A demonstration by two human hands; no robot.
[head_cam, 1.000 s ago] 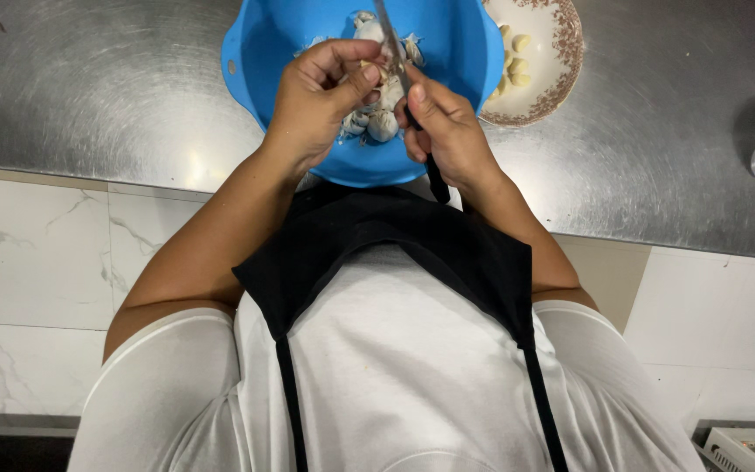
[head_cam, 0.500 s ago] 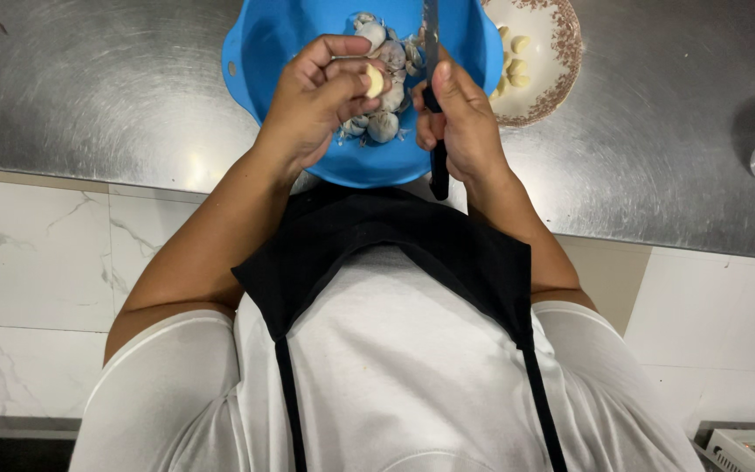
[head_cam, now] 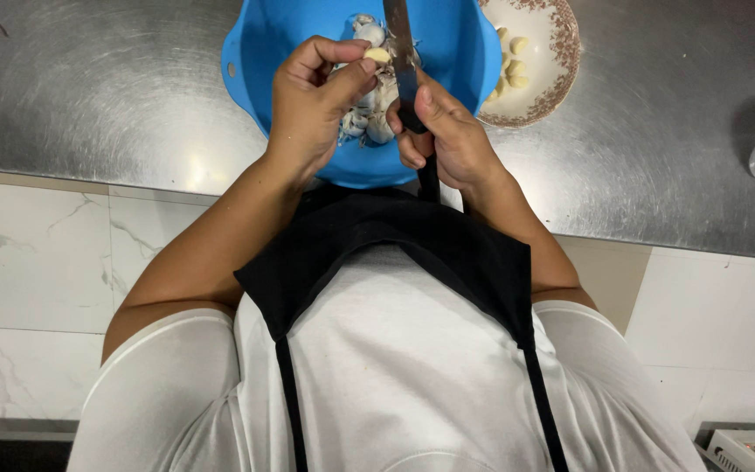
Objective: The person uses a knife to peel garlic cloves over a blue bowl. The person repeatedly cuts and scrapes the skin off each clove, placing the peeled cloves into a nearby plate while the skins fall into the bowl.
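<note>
A pale, peeled-looking garlic clove (head_cam: pixel 378 55) sits pinched between the thumb and fingertips of the left hand (head_cam: pixel 316 100), held up over the blue plastic bowl (head_cam: pixel 259 52); its long axis runs roughly from 9 to 3 o'clock, the free end towards 3 o'clock. Just beside that end, at 3 o'clock from the clove, stands the blade of a kitchen knife (head_cam: pixel 401 48), its length running from 12 to 6 o'clock, so clove and blade lie nearly at right angles; whether they touch cannot be told. The right hand (head_cam: pixel 447 140) is closed round the knife's dark handle, thumb along it, and lies at about 4 o'clock from the clove, so the left hand is the nearer. Under the clove, unpeeled garlic cloves and papery skins (head_cam: pixel 369 118) lie in the bowl. At 3 o'clock, past the bowl's rim, a brown-patterned dish (head_cam: pixel 561 61) holds peeled cloves (head_cam: pixel 513 65). Both vessels rest on the steel counter (head_cam: pixel 115 96).
</note>
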